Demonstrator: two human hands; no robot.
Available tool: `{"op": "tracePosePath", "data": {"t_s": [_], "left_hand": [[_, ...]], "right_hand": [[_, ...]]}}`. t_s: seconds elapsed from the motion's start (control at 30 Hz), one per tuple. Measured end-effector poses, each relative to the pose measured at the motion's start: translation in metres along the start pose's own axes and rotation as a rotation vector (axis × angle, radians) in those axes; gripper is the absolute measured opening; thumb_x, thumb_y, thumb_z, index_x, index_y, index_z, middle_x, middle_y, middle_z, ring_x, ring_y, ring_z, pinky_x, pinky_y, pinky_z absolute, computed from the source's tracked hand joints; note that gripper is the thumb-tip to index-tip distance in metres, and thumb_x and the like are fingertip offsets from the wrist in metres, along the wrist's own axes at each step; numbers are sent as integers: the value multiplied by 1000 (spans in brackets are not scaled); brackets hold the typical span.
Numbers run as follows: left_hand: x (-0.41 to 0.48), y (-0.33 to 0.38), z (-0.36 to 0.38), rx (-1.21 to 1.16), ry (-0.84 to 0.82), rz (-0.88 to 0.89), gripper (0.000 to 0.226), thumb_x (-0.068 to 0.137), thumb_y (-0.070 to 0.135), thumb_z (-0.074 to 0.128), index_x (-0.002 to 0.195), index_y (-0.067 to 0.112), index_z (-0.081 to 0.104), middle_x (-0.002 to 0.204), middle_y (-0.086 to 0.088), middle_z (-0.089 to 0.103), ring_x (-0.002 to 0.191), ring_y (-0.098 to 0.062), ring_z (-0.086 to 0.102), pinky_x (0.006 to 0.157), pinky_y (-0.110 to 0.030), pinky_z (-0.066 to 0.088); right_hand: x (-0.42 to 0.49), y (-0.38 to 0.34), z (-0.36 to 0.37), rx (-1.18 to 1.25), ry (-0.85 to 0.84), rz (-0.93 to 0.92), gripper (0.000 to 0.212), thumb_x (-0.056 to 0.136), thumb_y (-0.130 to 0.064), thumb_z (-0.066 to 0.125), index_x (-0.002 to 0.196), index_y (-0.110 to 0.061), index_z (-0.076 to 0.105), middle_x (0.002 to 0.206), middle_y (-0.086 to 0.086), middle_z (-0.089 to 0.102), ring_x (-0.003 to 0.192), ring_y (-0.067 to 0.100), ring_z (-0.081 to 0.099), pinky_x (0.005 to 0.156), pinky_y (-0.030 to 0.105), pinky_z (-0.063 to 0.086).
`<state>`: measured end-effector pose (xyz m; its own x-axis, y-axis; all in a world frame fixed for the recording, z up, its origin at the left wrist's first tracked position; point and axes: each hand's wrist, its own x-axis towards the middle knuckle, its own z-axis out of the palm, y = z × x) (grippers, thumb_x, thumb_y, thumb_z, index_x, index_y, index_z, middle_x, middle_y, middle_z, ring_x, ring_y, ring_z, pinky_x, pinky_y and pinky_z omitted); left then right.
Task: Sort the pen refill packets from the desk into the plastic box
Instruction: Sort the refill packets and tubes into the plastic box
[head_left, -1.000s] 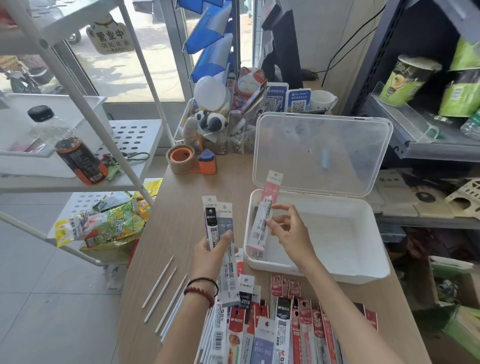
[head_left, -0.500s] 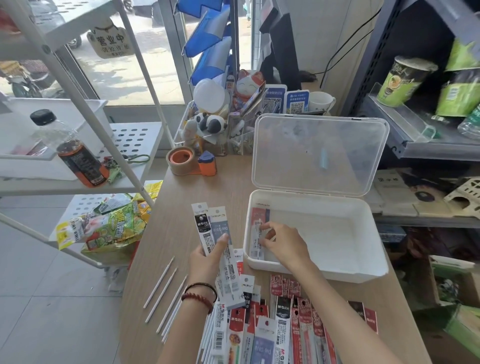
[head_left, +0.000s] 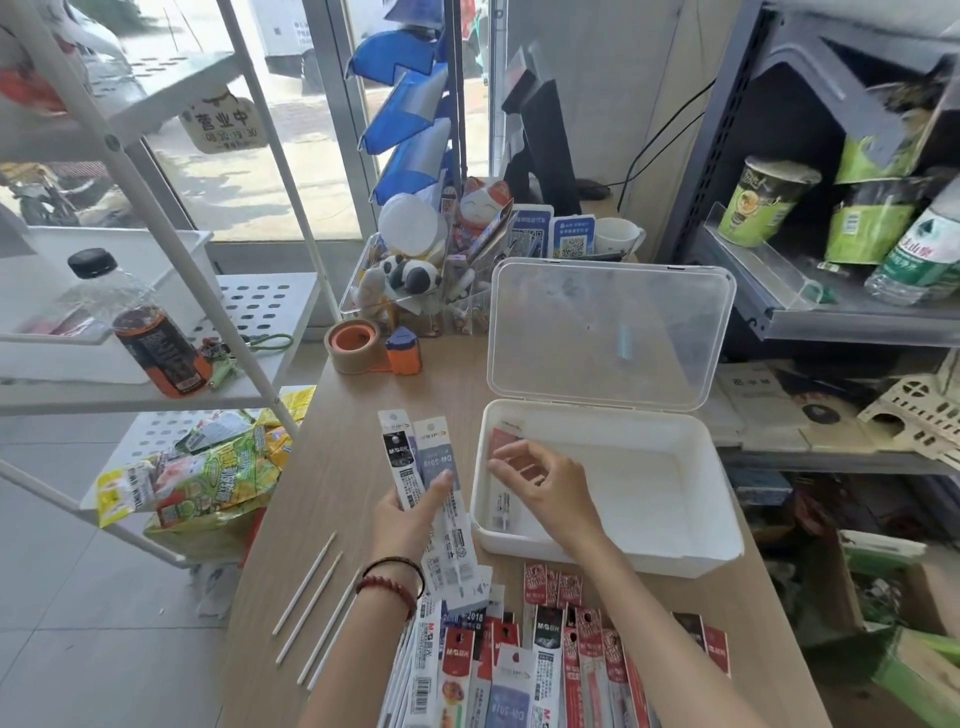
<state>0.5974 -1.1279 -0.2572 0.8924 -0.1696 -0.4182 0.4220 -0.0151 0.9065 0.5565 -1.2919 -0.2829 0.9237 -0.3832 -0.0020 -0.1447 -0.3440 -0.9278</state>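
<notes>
Down at the lower middle of the frame, a heap of packets (head_left: 519, 660) is fanned out on the wooden desk (head_left: 322, 493). They are long, narrow sleeves with hang-hole cards at the top, some red, some white and some grey-blue, with barcodes and small print on them and thin refills showing through the clear lower halves. Just above that heap, the person's left hand (head_left: 410, 514) grips two sleeves upright and slightly fanned, with the thumb pressed across their fronts. One is a black-labelled packet (head_left: 396, 452) on a white card, and beside it is a grey-blue packet (head_left: 439, 462) whose tail reaches down past the wrist. Right of centre sits the white plastic box (head_left: 675, 551), its clear lid (head_left: 608, 332) standing open behind it. One red-topped packet (head_left: 501, 439) lies lengthwise along the box's left wall, with its clear end towards the near rim. The right hand (head_left: 550, 488) hovers over that corner of the box with its fingers loosely bent and nothing in them, and I can't tell whether the fingertips touch the sleeve below. Left of the heap, a few thin white sticks (head_left: 311, 587) lie side by side on the wood. At the far end of the desk, towards the upper middle of the frame, stands an orange tape dispenser (head_left: 358, 345).
</notes>
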Motion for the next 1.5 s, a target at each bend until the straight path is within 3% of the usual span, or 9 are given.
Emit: {"op": "tracePosePath", "data": {"t_s": [0.2,0.33,0.5,0.7,0.8,0.93,1.07,1.33,1.5], "left_hand": [[11,1,11,8,26,27,15,79,27,72,88,16,67,80,-6,71,73,-23,67,70,-36,55],[18,9,23,60,30,71,14,79,27,73,83,16,67,74,-3,68,63,-16,63,58,-26,50],[20,15,34,30,-17,50,10,83,24,70,80,15,66,68,-2,68,54,-13,65,49,-21,53],[23,17,34,152,-125,76,26,88,33,61,99,10,69,87,-8,73,75,-21,70,70,-36,59],[19,14,27,46,-183,35,20,94,26,51,103,15,65,95,-7,68,72,-18,67,59,-29,59],[17,7,12,120,-142,10,23,95,27,48,101,12,64,69,1,52,42,-7,46,39,-20,43],[16,1,7,133,-120,-27,18,94,30,49,92,12,46,68,1,45,39,-7,36,35,-20,34],[14,8,8,39,-53,-42,6,97,14,37,100,9,38,86,-10,55,57,-17,51,39,-25,42],[10,12,7,13,-81,6,10,98,17,43,106,11,41,97,-4,62,71,-19,64,57,-36,55]], "right_hand": [[-5,-3,3,-22,-66,-65,34,77,-49,74,98,-22,70,84,-11,72,72,0,67,64,14,52],[-6,-3,4,-35,-91,-72,31,77,-49,75,94,-23,73,79,-10,74,68,2,69,63,15,53],[-1,-1,-2,196,-30,-1,21,78,-32,78,91,-17,75,80,-4,76,73,11,73,65,25,57],[-2,1,-3,247,73,10,26,82,-29,76,105,-24,66,81,-1,75,75,8,71,65,24,58],[0,7,-2,172,135,22,15,89,-29,68,103,-29,65,82,-4,72,74,3,67,63,20,56],[6,16,0,-3,187,53,13,94,-28,60,105,-29,66,89,-11,68,76,-1,63,60,13,51],[9,20,3,-125,140,101,16,95,-33,59,108,-33,68,91,-15,69,83,-1,63,70,22,56],[14,25,5,-273,-25,180,45,90,-38,64,134,-34,55,119,-10,65,101,9,60,86,35,54],[15,24,8,-432,-108,153,49,91,-40,62,138,-37,49,118,-4,65,69,4,48,73,30,50]]}}
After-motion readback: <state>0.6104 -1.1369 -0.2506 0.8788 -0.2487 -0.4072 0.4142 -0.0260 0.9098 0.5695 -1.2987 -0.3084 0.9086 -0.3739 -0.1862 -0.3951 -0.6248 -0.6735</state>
